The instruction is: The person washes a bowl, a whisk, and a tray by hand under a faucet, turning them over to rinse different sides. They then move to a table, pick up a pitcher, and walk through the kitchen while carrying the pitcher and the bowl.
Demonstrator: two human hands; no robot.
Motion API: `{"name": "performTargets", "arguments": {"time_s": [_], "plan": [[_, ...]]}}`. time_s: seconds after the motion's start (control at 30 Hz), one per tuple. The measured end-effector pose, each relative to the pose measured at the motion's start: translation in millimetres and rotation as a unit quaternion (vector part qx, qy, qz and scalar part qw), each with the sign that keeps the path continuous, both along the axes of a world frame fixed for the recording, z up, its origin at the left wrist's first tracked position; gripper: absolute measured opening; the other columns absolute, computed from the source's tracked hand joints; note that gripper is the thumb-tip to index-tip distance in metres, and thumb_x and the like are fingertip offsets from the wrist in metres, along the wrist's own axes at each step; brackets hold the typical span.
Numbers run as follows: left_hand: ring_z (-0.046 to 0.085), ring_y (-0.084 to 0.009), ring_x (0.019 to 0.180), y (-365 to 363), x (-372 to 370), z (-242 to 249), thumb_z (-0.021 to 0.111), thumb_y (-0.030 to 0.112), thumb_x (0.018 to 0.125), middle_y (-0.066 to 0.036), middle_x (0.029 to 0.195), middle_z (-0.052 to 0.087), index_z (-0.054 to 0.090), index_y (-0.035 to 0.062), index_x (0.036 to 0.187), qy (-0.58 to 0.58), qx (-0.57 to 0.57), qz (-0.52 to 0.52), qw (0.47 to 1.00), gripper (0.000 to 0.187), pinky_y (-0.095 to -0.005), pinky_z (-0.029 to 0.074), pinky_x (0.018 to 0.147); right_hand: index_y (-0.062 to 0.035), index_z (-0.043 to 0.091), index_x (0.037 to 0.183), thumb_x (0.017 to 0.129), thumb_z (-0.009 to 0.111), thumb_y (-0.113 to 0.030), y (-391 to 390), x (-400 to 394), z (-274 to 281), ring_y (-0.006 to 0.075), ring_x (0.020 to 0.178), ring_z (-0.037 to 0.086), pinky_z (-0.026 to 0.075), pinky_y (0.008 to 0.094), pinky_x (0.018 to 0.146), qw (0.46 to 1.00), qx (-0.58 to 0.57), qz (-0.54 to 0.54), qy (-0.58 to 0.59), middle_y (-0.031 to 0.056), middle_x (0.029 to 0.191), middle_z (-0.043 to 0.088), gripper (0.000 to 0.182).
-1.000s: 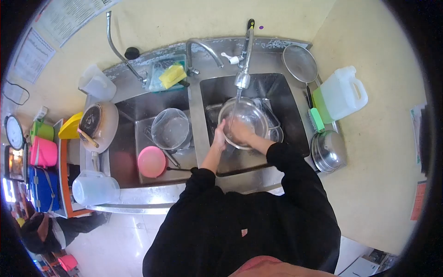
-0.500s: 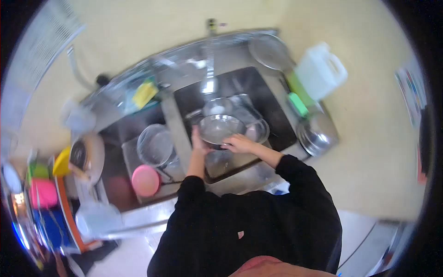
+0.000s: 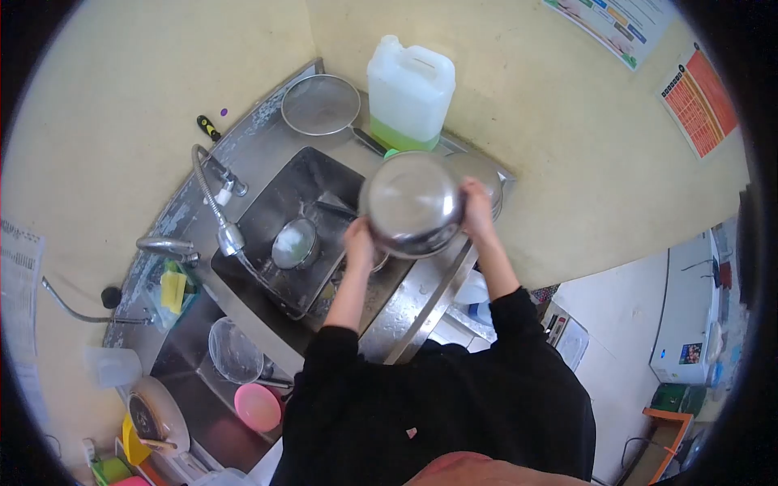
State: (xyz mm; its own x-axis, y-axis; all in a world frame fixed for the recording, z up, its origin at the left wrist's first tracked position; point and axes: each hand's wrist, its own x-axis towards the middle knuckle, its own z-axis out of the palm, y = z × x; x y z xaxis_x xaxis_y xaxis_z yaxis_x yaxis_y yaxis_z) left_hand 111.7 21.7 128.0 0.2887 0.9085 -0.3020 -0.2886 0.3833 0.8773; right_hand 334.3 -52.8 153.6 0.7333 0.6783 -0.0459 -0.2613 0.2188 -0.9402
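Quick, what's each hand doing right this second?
Left hand: closed on the left edge of the upturned steel bowl.
Right hand: closed on the bowl's right edge, above the sink.

I see the steel bowl [image 3: 412,204] is no longer down in the right basin under the running tap; both hands now hold it turned bottom-up at the upper middle of the frame, over the counter edge beside the basin. My left hand [image 3: 359,243] grips its left rim and my right hand [image 3: 476,212] its right rim, where a second ago the right hand was inside it. The head camera has swung right, so the sink [image 3: 275,202] now sits diagonally at the left.
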Motion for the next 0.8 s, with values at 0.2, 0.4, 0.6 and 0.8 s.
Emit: {"name": "performTargets", "arguments": {"time_s": [0.2, 0.4, 0.6, 0.8], "plan": [[0.054, -0.0157, 0.050, 17, 136, -25, 0.054, 0.018, 0.080, -0.009, 0.063, 0.058, 0.061, -0.0025, 0.082, 0.134, 0.057, -0.089, 0.985, 0.022, -0.0279, 0.045, 0.050, 0.0046, 0.053, 0.105, 0.076, 0.033, 0.003, -21, 129, -8, 0.0161, 0.071, 0.054, 0.044, 0.0254, 0.068, 0.992, -0.057, -0.108, -0.033, 0.0086, 0.082, 0.058, 0.035], [0.053, -0.0167, 0.046, 32, 180, -67, 0.056, 0.022, 0.080, -0.009, 0.058, 0.056, 0.056, -0.0023, 0.068, 0.317, 0.224, -0.055, 0.920, 0.027, -0.0270, 0.040, 0.041, 0.0047, 0.061, 0.090, 0.073, 0.035, 0.002, -18, 157, -41, 0.0215, 0.078, 0.057, 0.044, 0.0307, 0.072, 0.961, -0.182, -0.160, -0.137, 0.0115, 0.080, 0.061, 0.031], [0.057, -0.0321, 0.079, 33, 198, -101, 0.055, 0.029, 0.077, -0.018, 0.078, 0.058, 0.054, 0.0004, 0.084, 0.271, 0.115, -0.076, 0.952, 0.030, -0.0413, 0.043, 0.067, 0.0010, 0.061, 0.092, 0.070, 0.039, -0.007, -18, 184, -67, 0.0189, 0.078, 0.056, 0.043, 0.0279, 0.070, 0.823, -0.411, -0.170, -0.353, 0.0120, 0.082, 0.061, 0.032], [0.053, -0.0123, 0.061, 4, 84, -46, 0.056, 0.029, 0.080, -0.005, 0.070, 0.054, 0.053, 0.0056, 0.090, 0.001, -0.050, 0.028, 0.998, 0.026, -0.0263, 0.042, 0.051, -0.0047, 0.051, 0.108, 0.078, 0.049, -0.016, -27, 105, -5, 0.0236, 0.079, 0.049, 0.039, 0.0388, 0.069, 0.711, -0.310, -0.350, -0.525, 0.0130, 0.092, 0.054, 0.031]]}}
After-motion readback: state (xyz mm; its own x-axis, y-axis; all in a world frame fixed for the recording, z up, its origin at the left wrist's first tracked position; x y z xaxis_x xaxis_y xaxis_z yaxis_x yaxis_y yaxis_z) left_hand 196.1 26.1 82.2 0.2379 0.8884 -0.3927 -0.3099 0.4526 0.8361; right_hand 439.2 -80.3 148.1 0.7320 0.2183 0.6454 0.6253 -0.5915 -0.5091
